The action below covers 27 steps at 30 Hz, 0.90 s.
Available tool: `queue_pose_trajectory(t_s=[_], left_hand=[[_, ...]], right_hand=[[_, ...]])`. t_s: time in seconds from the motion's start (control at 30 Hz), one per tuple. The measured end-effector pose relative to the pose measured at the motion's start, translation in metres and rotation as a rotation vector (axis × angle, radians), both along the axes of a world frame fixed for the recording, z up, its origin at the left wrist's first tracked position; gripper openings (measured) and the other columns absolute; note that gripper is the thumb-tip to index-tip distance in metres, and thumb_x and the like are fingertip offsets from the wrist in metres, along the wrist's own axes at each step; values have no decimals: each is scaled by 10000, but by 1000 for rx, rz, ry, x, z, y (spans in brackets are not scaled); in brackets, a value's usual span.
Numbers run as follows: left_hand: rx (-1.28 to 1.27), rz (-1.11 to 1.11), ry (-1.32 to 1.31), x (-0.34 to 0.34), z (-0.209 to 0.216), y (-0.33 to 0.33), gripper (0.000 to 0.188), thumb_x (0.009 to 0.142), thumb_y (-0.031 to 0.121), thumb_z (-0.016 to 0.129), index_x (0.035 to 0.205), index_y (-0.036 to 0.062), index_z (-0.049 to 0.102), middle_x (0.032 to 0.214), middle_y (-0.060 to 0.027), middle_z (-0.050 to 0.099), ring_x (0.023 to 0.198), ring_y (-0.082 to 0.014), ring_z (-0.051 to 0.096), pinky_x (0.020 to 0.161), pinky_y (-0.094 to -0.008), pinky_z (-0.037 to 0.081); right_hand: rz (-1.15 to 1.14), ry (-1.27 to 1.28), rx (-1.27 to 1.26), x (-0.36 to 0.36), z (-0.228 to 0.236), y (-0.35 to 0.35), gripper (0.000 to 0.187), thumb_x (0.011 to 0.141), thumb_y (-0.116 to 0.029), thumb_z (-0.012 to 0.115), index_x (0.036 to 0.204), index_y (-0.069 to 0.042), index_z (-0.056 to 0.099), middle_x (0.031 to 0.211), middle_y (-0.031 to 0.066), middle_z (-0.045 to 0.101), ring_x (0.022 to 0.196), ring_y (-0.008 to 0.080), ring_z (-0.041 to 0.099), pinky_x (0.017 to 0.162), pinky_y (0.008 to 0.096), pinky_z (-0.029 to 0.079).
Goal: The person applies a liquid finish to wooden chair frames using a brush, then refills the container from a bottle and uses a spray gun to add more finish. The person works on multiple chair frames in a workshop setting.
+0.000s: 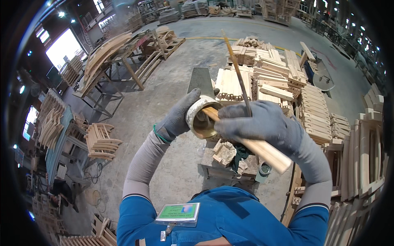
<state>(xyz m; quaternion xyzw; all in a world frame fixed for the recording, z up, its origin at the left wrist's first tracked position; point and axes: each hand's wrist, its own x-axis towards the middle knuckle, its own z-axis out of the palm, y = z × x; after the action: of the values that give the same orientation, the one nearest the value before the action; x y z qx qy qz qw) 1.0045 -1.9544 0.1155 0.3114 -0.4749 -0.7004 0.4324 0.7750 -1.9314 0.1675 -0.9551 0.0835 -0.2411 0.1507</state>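
Note:
My left hand (180, 112), in a grey glove, grips a round, crusted cup (191, 117), tilted so that its mouth shows. In my gloved right hand (262, 125) is a pale wooden piece (266, 153), held slantwise. Its far end reaches into the mouth of the cup. A thin, dark stick (237, 67) also rises from between the fingers of that hand. Behind the cup stands a flat grey plate (200, 80); whether my left hand holds it cannot be made out. The inside of the cup is partly hidden by the wooden piece.
Below my hands, a small stand carries a crusted block (224, 153) and a small pot (264, 169). Stacks of wooden parts (275, 76) lie ahead on the right. Curved wooden pieces (102, 137) hang at the left, near a metal-legged table (108, 78). More wooden frames (361, 156) stand at far right.

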Motion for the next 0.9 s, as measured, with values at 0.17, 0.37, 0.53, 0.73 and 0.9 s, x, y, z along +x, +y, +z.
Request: queue_pose_trajectory(t_s=[0.17, 0.37, 0.53, 0.73, 0.9], left_hand=[[-84, 75, 176, 18, -3, -6, 463, 952, 406, 396, 1138, 9, 545, 1037, -146, 621, 933, -202, 628, 853, -330, 523], [12, 28, 292, 16, -3, -9, 436, 954, 367, 408, 1153, -2, 526, 1058, -137, 616, 965, -206, 618, 893, -335, 504], [-176, 195, 84, 32, -21, -11, 448, 969, 343, 341, 1188, -11, 505, 1095, -160, 602, 996, -247, 604, 900, -385, 490], [-192, 213, 94, 28, 0, -1, 467, 954, 353, 363, 1199, -21, 499, 1103, -153, 600, 1005, -239, 597, 917, -375, 470], [-332, 244, 64, 26, 4, 3, 491, 948, 347, 364, 1235, -37, 467, 1144, -166, 584, 1022, -253, 589, 924, -379, 460]], right_hand=[[-28, -19, -381, 9, -31, 5, 252, 823, -181, 525, 1074, -207, 526, 925, 101, 613, 644, 252, 635, 481, 310, 527], [-84, -36, 126, 5, -9, -4, 328, 818, -144, 546, 1127, -250, 520, 1009, 146, 632, 763, 261, 662, 620, 300, 553], [12, -216, 0, 7, -21, -5, 297, 816, -124, 570, 1107, -177, 540, 968, 115, 628, 760, 248, 660, 611, 316, 549], [-133, -5, 129, 11, -11, -5, 276, 850, -270, 564, 1089, -139, 607, 1005, 109, 634, 739, 216, 647, 661, 285, 524], [-49, -245, 200, 3, -1, -11, 299, 821, -222, 580, 1120, -207, 579, 990, 137, 636, 744, 226, 645, 676, 290, 526]])
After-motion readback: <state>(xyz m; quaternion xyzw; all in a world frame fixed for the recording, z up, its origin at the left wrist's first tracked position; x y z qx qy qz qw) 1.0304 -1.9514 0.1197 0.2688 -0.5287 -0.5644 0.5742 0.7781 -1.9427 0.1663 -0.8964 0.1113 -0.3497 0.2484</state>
